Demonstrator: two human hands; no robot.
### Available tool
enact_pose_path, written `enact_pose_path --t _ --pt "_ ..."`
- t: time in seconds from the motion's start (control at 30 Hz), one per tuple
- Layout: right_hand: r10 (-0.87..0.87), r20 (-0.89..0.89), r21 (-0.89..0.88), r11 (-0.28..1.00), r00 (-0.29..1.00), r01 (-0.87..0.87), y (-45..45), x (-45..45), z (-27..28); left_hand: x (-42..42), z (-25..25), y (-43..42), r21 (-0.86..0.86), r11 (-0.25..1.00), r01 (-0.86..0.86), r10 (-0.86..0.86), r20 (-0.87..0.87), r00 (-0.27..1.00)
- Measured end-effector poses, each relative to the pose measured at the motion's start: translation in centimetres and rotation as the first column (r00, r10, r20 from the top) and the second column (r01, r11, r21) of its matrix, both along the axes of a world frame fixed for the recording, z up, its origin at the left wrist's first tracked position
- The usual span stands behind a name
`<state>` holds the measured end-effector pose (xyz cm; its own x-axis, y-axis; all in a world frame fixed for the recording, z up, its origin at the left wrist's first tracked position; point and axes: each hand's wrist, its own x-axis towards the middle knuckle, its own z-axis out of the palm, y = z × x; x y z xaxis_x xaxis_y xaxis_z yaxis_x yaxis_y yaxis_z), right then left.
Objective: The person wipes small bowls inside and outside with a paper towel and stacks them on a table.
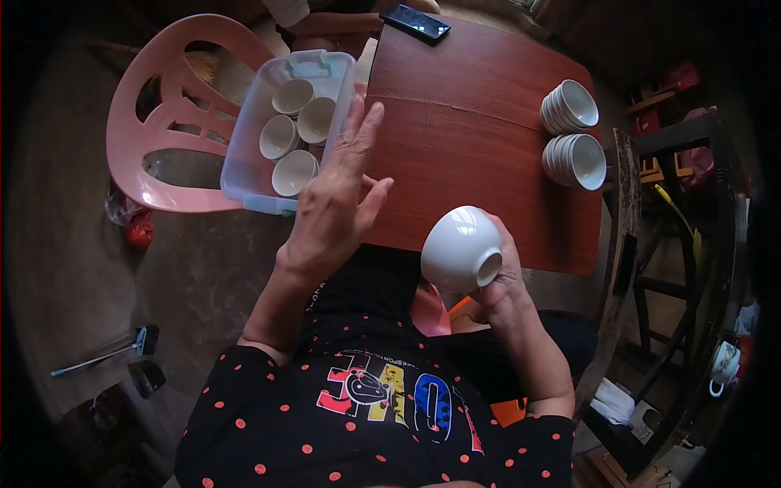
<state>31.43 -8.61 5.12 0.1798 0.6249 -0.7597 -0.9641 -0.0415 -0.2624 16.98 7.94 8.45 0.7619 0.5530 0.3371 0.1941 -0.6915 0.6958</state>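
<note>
A white bowl (pixel 457 248) is tipped on its side in my right hand (pixel 506 272), its foot ring facing me and its inside hidden. My fingers grip it from the right, just off the table's near edge. My left hand (pixel 338 195) holds nothing; its fingers are stretched out beside the right wall of a clear plastic bin (pixel 244 175). Inside that bin stand several white bowls (pixel 278 137), some of them stacked. Two stacks of bowls lie on their sides at the table's right edge, the far stack (pixel 569 106) and the near stack (pixel 574 161).
The bin rests on a pink plastic chair (pixel 130 122) left of the brown wooden table (pixel 455 122). A black phone (pixel 415 22) lies at the far edge, near another person's arm (pixel 333 23). A dark wooden chair (pixel 622 211) stands at the right. A brush (pixel 146 340) is on the floor.
</note>
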Motion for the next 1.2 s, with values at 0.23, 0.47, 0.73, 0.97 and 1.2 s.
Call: enact_pose_path --t 0.23,0.47,0.73,0.97,1.2 --pt "-0.025 0.014 -0.009 1.0 1.0 0.025 0.0 0.0 -0.4 -0.5 -2.6 -0.1 0.034 0.999 0.024 0.001 -0.6 0.8" --pt "-0.009 0.017 -0.049 0.999 1.0 0.01 0.3 -0.1 0.1 2.0 -0.3 5.0 0.582 0.781 -0.229 0.374 -0.141 0.917" --pt "0.025 0.057 -0.046 0.999 0.998 -0.023 0.2 -0.1 -0.1 3.0 -0.9 9.0 0.411 0.911 0.038 0.293 -0.708 0.642" --pt "0.056 0.09 0.029 0.998 0.994 -0.059 0.0 0.4 -0.6 0.4 -5.5 3.5 0.351 0.936 0.043 0.198 -0.622 0.757" --pt "0.017 0.047 0.046 0.999 0.999 -0.019 -0.4 -0.1 0.0 1.3 -4.5 2.1 0.362 0.927 -0.101 0.22 -0.307 0.926"
